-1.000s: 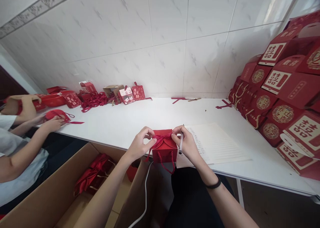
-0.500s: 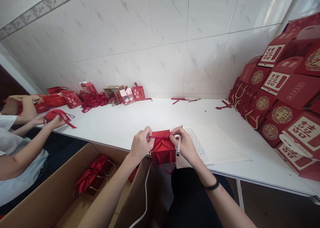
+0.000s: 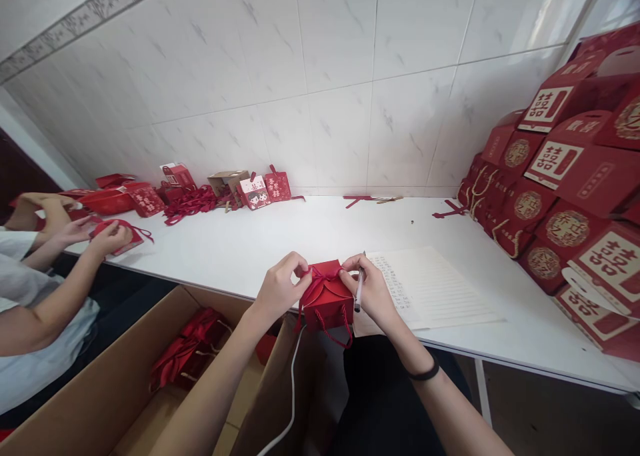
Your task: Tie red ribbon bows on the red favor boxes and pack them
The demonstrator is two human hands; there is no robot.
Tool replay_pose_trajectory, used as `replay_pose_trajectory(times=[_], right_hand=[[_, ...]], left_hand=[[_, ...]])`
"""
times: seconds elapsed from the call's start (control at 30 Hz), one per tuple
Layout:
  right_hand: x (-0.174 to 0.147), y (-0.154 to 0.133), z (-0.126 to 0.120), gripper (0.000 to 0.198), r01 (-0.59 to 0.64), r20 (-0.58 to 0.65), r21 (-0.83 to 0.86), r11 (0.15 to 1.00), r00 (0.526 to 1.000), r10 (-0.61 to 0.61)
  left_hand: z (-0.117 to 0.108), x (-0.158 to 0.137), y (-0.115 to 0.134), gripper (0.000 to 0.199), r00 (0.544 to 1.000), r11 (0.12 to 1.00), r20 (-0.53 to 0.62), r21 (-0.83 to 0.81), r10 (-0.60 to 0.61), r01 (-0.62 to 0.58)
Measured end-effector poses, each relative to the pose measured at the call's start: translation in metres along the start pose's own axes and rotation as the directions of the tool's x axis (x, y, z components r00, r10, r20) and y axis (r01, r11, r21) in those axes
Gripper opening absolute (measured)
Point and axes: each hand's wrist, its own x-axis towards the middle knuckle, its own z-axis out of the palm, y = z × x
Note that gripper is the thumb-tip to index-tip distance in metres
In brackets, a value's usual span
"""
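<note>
A small red gift box [image 3: 327, 304] with twisted rope handles sits at the table's front edge, and a red ribbon [image 3: 325, 277] is tied in a bow across its top. My left hand [image 3: 284, 284] is at the bow's left side, thumb and forefinger curled together at a ribbon loop. On the other side, my right hand [image 3: 371, 286] pinches the ribbon near the box's right top corner. A pen [image 3: 359, 289] is tucked in the fingers of that same hand. Handwritten paper [image 3: 425, 289] lies just right of the box.
Red boxes [image 3: 560, 209] are piled high on the right. Ribbons [image 3: 193, 204] and small boxes [image 3: 265, 188] stand along the wall. An open carton [image 3: 165, 303] below left holds red bags [image 3: 187, 346]. At far left a co-worker's hands [image 3: 103, 236] hold a red box.
The ribbon has been drawn into a clearer bow, and my left hand's fingers have shifted slightly, opening a ring shape. The co-worker's hands have turned their red box.
</note>
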Motion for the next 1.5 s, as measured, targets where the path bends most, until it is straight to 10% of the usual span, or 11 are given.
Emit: replay_pose_trajectory(times=[0.6, 0.87, 1.1, 1.5], right_hand=[[-0.004, -0.001, 0.002, 0.019, 0.014, -0.026, -0.026, 1.000, 1.000, -0.015], [-0.007, -0.004, -0.002, 0.017, 0.019, -0.044, -0.051, 0.999, 0.999, -0.021], [-0.006, -0.015, -0.003, 0.011, 0.074, -0.042, 0.019, 0.997, 0.996, -0.073], [0.007, 0.004, -0.006, 0.040, -0.242, 0.057, 0.012, 0.970, 0.969, 0.241]], left_hand=[[0.003, -0.017, -0.004, 0.022, 0.990, 0.986, -0.068, 0.106, -0.126, 0.132], [-0.013, 0.005, -0.011, 0.019, 0.993, 0.879, -0.004, -0.465, -0.118, 0.103], [-0.006, 0.024, 0.014, 0.009, 0.932, 0.988, 0.351, -0.084, -0.090, 0.127], [-0.002, 0.011, 0.009, 0.006, 0.941, 0.998, 0.334, -0.013, -0.047, 0.054]])
